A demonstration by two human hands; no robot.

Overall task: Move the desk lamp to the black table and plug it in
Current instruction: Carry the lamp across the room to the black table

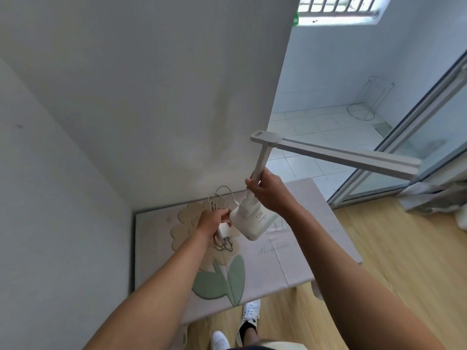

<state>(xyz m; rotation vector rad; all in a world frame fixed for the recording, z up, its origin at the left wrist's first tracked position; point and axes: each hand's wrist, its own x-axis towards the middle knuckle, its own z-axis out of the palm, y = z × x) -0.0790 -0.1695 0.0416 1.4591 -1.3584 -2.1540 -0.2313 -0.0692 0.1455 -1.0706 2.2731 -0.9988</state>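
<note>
Right hand: our right hand point(267, 192) wraps tight around the stem of the desk lamp point(257, 198), lifted clear above the table.
Left hand: our left hand point(213, 222) closes on the bundled cord point(217, 200) and the white plug adapter point(223, 232), just beside the lamp's base.
Lamp: white, tilted, its long head bar reaching right toward the sliding glass door point(414, 137).
Containers: we see none.
Surface: a low table point(290, 261) under a pale cloth with a flower print, nothing resting on it.
Room: white walls meet in the corner behind the table; wooden floor point(379, 261) to the right, a tiled balcony beyond the door.
Edges: the table's near edge sits just ahead of our white shoes point(250, 311); open floor lies to the right.
</note>
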